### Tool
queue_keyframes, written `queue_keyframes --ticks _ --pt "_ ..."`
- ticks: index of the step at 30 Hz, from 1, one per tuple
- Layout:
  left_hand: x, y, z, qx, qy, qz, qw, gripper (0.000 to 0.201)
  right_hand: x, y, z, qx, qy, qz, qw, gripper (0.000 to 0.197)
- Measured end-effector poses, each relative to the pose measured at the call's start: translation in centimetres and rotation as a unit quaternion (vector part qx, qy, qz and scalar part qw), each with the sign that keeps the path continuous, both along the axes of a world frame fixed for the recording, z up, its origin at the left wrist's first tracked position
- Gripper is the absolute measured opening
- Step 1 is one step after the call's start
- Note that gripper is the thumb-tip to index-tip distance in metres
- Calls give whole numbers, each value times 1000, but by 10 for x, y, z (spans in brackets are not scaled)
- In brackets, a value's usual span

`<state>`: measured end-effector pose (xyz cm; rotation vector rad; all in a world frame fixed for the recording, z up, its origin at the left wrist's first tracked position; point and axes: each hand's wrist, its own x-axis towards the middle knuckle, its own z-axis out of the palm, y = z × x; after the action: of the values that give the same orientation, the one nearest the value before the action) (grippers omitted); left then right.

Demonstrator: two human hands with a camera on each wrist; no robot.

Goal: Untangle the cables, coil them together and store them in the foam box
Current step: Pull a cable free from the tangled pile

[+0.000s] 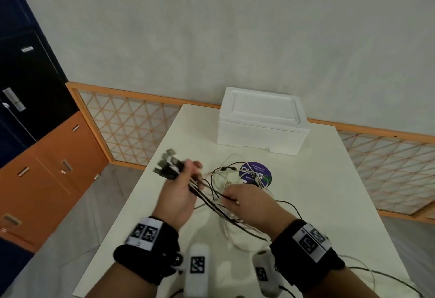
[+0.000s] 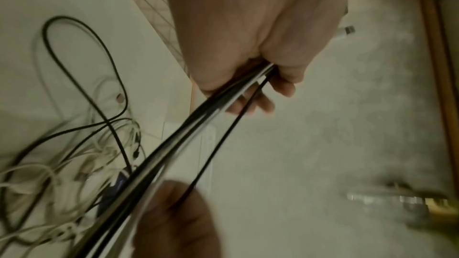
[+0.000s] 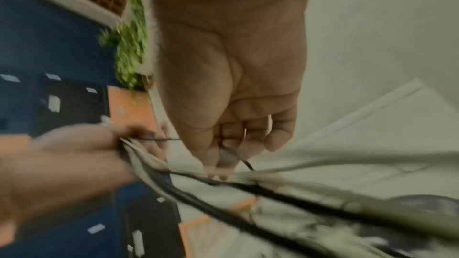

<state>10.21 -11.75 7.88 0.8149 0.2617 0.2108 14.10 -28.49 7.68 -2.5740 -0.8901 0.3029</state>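
Head view: left hand (image 1: 179,191) grips the cables (image 1: 211,200) just behind their plugs, strands trailing rightward to the mid-table tangle, where the nearer right hand (image 1: 244,203) pinches one black strand.

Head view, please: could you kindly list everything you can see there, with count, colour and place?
cables: several, black and white, tangled mid-table, plug ends bunched in the left hand
foam box: one, white, lid on, far end of table
round sticker: one, purple, on the table under the tangle
table: one, white
cabinets: orange, dark blue and black, at left
lattice panels: orange-framed, along the wall
left hand: grips the plug ends
right hand: pinches a black cable
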Motion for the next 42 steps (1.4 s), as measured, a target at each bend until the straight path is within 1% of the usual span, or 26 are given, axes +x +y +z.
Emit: queue_keyframes --ticks 2,4,6,8,10,12,13,15,18,20,21,22,24,26,28,30,31,32,33,34,35,36,37,38,40,42 --pt "-4 22 9 -34 -20 -6 999 43 17 -14 -26 -23 -17 -47 998 20" --pt "-13 40 19 -32 -33 6 999 48 30 -25 -41 -31 -6 -101 994 16" --pt "-20 50 25 -4 -27 34 999 43 37 -29 -42 4 35 -140 990 11" --pt "-24 54 25 45 -10 63 997 37 37 -21 -24 91 70 -149 982 16" --pt "-25 50 21 104 2 83 991 27 30 -8 7 190 79 -134 969 28" --pt "-25 40 21 152 18 63 986 12 20 7 43 253 43 -100 961 37" --pt "-24 33 23 169 32 37 984 11 14 14 60 280 25 -79 956 37" --pt "-23 20 25 200 60 -29 977 23 2 26 87 326 5 -32 945 31" --pt "-21 6 27 260 62 -79 960 9 -6 36 101 374 1 2 927 32" --pt "-21 6 30 225 36 -68 971 16 1 38 87 414 31 -11 910 37" --pt "-21 8 32 185 14 -71 980 15 6 37 75 407 53 -20 912 40" --pt "-21 11 35 139 -15 -89 986 14 10 36 62 372 75 -19 925 45" --pt "-22 16 41 56 -79 -147 984 25 12 34 34 234 89 26 968 57" --pt "-23 17 47 19 -119 -189 975 34 12 35 9 103 76 85 988 60" --pt "-23 16 51 23 -140 -212 967 34 15 33 -15 16 72 116 990 44" --pt "-24 15 54 40 -153 -219 963 33 23 24 -33 -51 87 79 992 13" --pt "-24 15 54 46 -154 -217 963 34 26 18 -37 -61 98 49 992 9" --pt "-24 17 56 54 -144 -207 966 35 30 14 -39 -41 103 16 994 14" --pt "-24 18 56 69 -127 -187 972 34 33 9 -34 8 121 -26 992 16" --pt "-23 19 55 96 -101 -162 977 29 33 7 -24 93 149 -64 982 17" --pt "-22 20 51 127 -69 -136 980 20 32 5 -9 195 192 -105 956 18" --pt "-20 19 46 155 -30 -111 981 9 30 3 8 292 220 -153 918 19" --pt "-18 18 40 171 8 -91 981 5 30 0 27 359 207 -180 892 20" --pt "-16 17 32 182 40 -77 980 11 29 -3 42 412 184 -193 871 21" --pt "-15 14 15 188 77 -77 976 11 24 -10 71 493 141 -207 833 20" --pt "-17 11 4 186 84 -85 975 3 16 -22 92 532 95 -213 814 18"
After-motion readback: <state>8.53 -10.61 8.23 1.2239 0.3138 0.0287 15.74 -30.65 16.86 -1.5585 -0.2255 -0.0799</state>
